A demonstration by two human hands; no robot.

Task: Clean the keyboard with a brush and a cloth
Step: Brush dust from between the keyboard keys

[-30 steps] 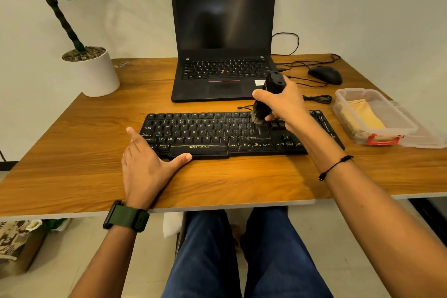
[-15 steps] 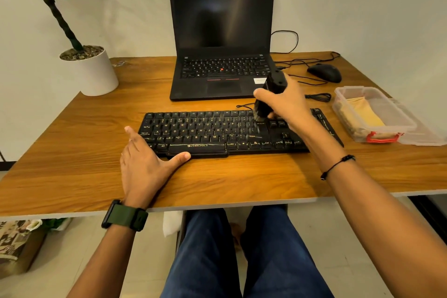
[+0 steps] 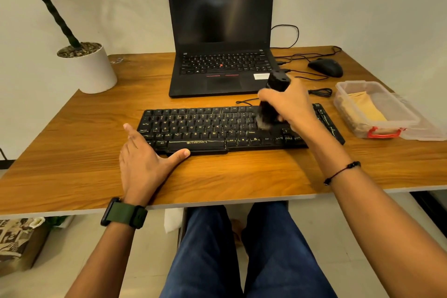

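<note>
A black keyboard [image 3: 205, 128] lies across the middle of the wooden desk [image 3: 84, 152]. My right hand [image 3: 290, 106] grips a black brush [image 3: 273, 101] by its thick handle, and the bristles touch the keys on the keyboard's right half. My left hand [image 3: 142, 159] rests flat on the desk at the keyboard's front left corner, with its thumb against the front edge. A yellow cloth [image 3: 365, 109] lies inside a clear plastic box [image 3: 377, 128] at the right.
An open black laptop [image 3: 222, 36] stands behind the keyboard. A black mouse [image 3: 325, 67] and loose cables [image 3: 319, 92] lie at the back right. A white plant pot [image 3: 89, 70] sits at the back left. The box's lid [image 3: 425, 133] lies beside it.
My right hand has drawn the brush a little down over the right-hand keys. My left hand has stayed in place.
</note>
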